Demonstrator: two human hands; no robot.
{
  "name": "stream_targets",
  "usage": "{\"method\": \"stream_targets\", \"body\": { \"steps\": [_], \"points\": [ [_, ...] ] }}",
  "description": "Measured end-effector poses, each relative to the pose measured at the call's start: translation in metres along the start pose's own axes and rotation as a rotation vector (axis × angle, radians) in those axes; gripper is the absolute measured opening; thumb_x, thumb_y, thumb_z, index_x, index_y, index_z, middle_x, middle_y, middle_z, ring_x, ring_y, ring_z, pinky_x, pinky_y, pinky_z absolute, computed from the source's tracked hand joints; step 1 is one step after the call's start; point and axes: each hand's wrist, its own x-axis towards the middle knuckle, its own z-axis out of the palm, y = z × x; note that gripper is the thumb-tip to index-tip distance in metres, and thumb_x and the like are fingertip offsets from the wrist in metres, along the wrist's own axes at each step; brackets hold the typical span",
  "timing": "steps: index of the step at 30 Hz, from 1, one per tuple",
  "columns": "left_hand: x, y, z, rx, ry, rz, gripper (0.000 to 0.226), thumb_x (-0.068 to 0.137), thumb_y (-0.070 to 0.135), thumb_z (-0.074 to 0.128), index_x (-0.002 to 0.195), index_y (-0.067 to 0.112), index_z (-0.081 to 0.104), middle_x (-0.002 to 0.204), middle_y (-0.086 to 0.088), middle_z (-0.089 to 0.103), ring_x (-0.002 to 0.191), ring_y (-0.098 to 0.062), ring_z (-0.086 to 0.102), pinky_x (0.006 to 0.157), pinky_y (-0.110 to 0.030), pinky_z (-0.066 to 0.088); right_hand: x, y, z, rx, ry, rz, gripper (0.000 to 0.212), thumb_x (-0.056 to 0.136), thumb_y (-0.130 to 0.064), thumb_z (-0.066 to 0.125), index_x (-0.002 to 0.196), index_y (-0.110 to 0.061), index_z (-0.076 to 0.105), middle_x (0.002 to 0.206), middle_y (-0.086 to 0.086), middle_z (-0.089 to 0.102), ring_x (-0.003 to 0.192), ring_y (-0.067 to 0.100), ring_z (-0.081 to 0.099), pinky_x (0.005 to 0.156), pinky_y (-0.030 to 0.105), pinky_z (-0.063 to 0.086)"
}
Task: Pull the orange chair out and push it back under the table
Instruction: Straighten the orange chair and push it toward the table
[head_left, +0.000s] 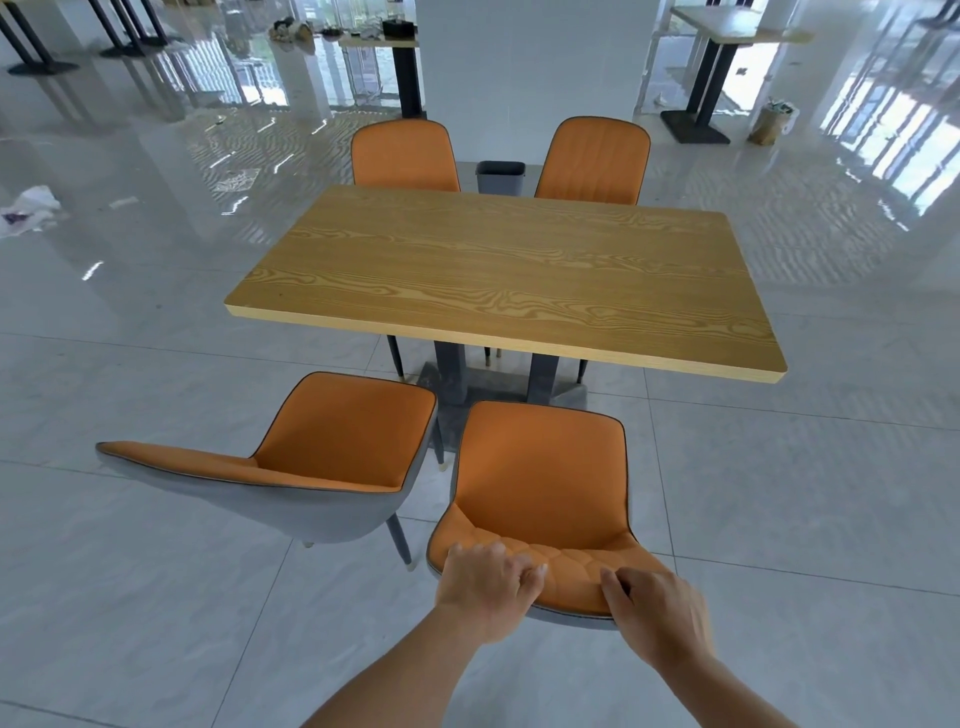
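Observation:
An orange chair with a grey shell stands in front of me, pulled clear of the wooden table, its seat facing the table. My left hand grips the top edge of its backrest on the left side, fingers curled over the padding. On the right side of the same edge, my right hand grips the backrest too. The seat's front edge sits just short of the table's near edge.
A second orange chair stands to the left, turned at an angle, close to the held one. Two more orange chairs are tucked in at the far side, with a grey bin between them. Tiled floor lies all around.

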Motion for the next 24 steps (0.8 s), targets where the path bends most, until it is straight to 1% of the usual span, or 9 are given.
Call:
{"method": "stream_targets", "body": {
  "steps": [2, 5, 8, 13, 15, 18, 20, 22, 24],
  "points": [
    [-0.001, 0.002, -0.001, -0.002, -0.003, -0.001, 0.068, 0.101, 0.06, 0.011, 0.104, 0.025, 0.07, 0.089, -0.002, 0.064, 0.074, -0.016, 0.053, 0.073, -0.035, 0.041, 0.002, 0.003, 0.002, 0.0, -0.002, -0.006, 0.055, 0.098, -0.049, 0.04, 0.057, -0.019, 0.061, 0.052, 0.0, 0.056, 0.052, 0.011, 0.054, 0.051, 0.025, 0.043],
    [-0.002, 0.003, -0.002, -0.008, 0.01, 0.003, 0.063, 0.103, 0.058, 0.016, 0.1, 0.025, 0.069, 0.087, -0.001, 0.066, 0.072, -0.015, 0.053, 0.071, -0.034, 0.042, 0.004, 0.008, 0.008, 0.013, 0.009, -0.015, 0.054, 0.097, -0.049, 0.044, 0.055, -0.017, 0.058, 0.05, 0.001, 0.055, 0.049, 0.012, 0.053, 0.05, 0.029, 0.045],
    [-0.002, 0.002, -0.001, 0.004, 0.035, 0.007, 0.065, 0.101, 0.059, 0.013, 0.096, 0.025, 0.069, 0.085, 0.001, 0.065, 0.072, -0.015, 0.055, 0.071, -0.033, 0.044, 0.005, 0.011, 0.013, -0.001, 0.002, -0.021, 0.054, 0.096, -0.051, 0.042, 0.054, -0.02, 0.058, 0.05, -0.002, 0.054, 0.049, 0.011, 0.053, 0.05, 0.03, 0.049],
    [-0.002, 0.003, 0.001, -0.006, 0.073, 0.012, 0.069, 0.098, 0.06, 0.009, 0.09, 0.026, 0.069, 0.079, 0.003, 0.062, 0.069, -0.014, 0.055, 0.064, -0.03, 0.045, 0.003, 0.01, 0.014, 0.028, 0.029, -0.03, 0.053, 0.096, -0.05, 0.04, 0.054, -0.022, 0.056, 0.05, -0.003, 0.054, 0.048, 0.01, 0.052, 0.05, 0.029, 0.049],
    [-0.002, 0.004, 0.001, -0.003, 0.094, 0.009, 0.072, 0.097, 0.06, 0.006, 0.089, 0.025, 0.069, 0.079, 0.003, 0.062, 0.069, -0.014, 0.054, 0.061, -0.029, 0.04, 0.002, 0.01, 0.014, 0.032, 0.028, -0.029, 0.053, 0.096, -0.05, 0.041, 0.055, -0.021, 0.057, 0.05, -0.004, 0.054, 0.049, 0.01, 0.053, 0.051, 0.028, 0.049],
    [-0.002, 0.004, 0.001, -0.002, 0.106, 0.002, 0.077, 0.094, 0.06, 0.001, 0.091, 0.024, 0.069, 0.081, 0.002, 0.061, 0.07, -0.014, 0.053, 0.062, -0.029, 0.035, 0.002, 0.009, 0.011, 0.023, 0.021, -0.01, 0.054, 0.097, -0.05, 0.04, 0.056, -0.02, 0.058, 0.051, -0.003, 0.055, 0.05, 0.011, 0.053, 0.052, 0.027, 0.048],
    [-0.001, 0.003, 0.002, -0.005, 0.098, -0.007, 0.076, 0.093, 0.06, 0.001, 0.091, 0.025, 0.069, 0.082, 0.001, 0.061, 0.072, -0.014, 0.054, 0.063, -0.03, 0.037, 0.002, 0.006, 0.008, 0.019, 0.023, 0.0, 0.054, 0.096, -0.049, 0.039, 0.056, -0.019, 0.058, 0.05, -0.003, 0.053, 0.05, 0.011, 0.051, 0.051, 0.025, 0.043],
    [-0.001, 0.001, 0.004, -0.014, 0.091, -0.014, 0.074, 0.094, 0.06, 0.004, 0.092, 0.027, 0.069, 0.084, 0.001, 0.061, 0.075, -0.015, 0.054, 0.066, -0.032, 0.044, 0.001, 0.003, 0.006, 0.017, 0.019, -0.004, 0.054, 0.097, -0.048, 0.04, 0.055, -0.019, 0.057, 0.049, -0.002, 0.052, 0.049, 0.011, 0.05, 0.05, 0.024, 0.039],
    [-0.001, -0.001, 0.006, -0.017, 0.087, -0.018, 0.072, 0.095, 0.059, 0.005, 0.094, 0.028, 0.07, 0.084, 0.002, 0.061, 0.076, -0.015, 0.055, 0.07, -0.033, 0.049, 0.0, 0.001, 0.006, 0.02, 0.012, 0.0, 0.054, 0.097, -0.047, 0.04, 0.054, -0.02, 0.056, 0.048, -0.002, 0.051, 0.049, 0.01, 0.051, 0.05, 0.024, 0.04]
  ]
}}
